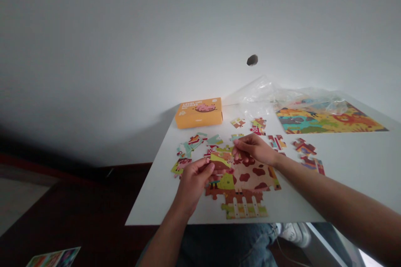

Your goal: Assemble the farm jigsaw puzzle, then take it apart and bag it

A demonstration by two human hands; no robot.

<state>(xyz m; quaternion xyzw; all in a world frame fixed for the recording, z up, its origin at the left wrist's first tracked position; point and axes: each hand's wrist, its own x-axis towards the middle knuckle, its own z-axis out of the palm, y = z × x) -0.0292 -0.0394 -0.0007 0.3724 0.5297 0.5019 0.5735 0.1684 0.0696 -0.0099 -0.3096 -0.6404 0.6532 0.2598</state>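
Observation:
My left hand [196,177] pinches a green, yellow and brown puzzle piece [220,161] between thumb and fingers, raised over the partly joined puzzle. That joined puzzle [252,175] shows a pink body with dark red patches, and a white fence along its lower edge. Just right of the held piece is my right hand [255,148], its fingers curled and thumb against the fingertips. A pale teal piece [237,137] shows right behind those fingertips; whether they grip it or anything else is hidden. Both hands cover part of the joined puzzle.
Loose pieces lie left [184,149], behind [258,125] and right [304,147] of the joined puzzle. An orange puzzle box [199,113] stands at the back left. Clear plastic wrapping [260,91] partly covers a colourful picture sheet [332,121]. A white wall rises behind the table [153,208].

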